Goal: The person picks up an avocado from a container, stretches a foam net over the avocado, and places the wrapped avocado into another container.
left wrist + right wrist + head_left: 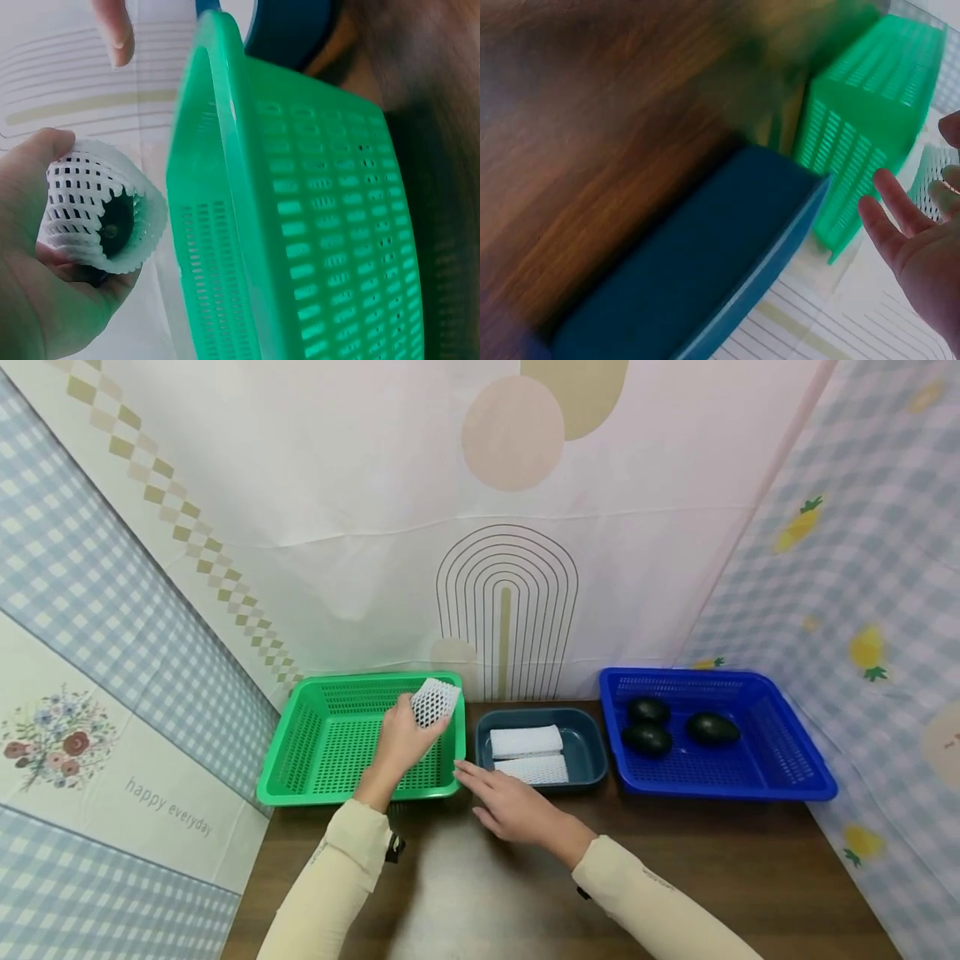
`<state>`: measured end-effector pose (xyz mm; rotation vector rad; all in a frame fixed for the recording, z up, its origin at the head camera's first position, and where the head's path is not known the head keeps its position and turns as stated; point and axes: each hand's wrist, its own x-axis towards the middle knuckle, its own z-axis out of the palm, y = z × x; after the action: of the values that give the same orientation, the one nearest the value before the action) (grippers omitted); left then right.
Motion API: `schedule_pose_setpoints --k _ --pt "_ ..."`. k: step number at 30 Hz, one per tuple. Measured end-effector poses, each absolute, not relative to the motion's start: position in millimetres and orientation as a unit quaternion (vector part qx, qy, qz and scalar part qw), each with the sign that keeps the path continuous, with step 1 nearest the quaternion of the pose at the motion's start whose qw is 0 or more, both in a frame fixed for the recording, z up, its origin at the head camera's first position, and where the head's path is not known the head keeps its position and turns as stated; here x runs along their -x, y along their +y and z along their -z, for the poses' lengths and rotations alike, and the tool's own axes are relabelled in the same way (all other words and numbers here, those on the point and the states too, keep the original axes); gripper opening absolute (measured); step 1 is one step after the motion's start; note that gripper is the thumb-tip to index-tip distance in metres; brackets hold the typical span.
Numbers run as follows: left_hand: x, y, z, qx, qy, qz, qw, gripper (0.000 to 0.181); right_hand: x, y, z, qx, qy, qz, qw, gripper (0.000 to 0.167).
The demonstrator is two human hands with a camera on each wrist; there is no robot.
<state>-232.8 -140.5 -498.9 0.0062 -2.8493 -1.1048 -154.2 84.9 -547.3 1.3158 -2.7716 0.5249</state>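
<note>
In the head view my left hand (405,739) grips an avocado wrapped in a white foam net (435,702) above the right side of the green basket (360,797). The left wrist view shows the dark avocado (116,225) through the net's open end, with the fingers and thumb around it. My right hand (517,802) holds nothing; its fingers are extended near the green basket's right rim, in front of the dark teal tray (588,760). Two white foam nets (527,742) lie side by side in that tray.
At the right stands a blue basket (750,793) with three dark avocados (712,728) in it. The containers line the back of a brown wooden table (480,893). A patterned cloth wall (360,568) rises behind them, and checked cloth hangs on both sides.
</note>
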Motion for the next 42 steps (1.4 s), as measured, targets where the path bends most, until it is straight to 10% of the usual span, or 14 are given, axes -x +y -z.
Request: schedule_pose_setpoints --k 42 --pt "294.6 -140.4 529.6 -0.056 -0.956 0.248 -0.148 0.066 147.7 70.8 579.5 -0.426 -0.896 -0.118 -0.029 0.088"
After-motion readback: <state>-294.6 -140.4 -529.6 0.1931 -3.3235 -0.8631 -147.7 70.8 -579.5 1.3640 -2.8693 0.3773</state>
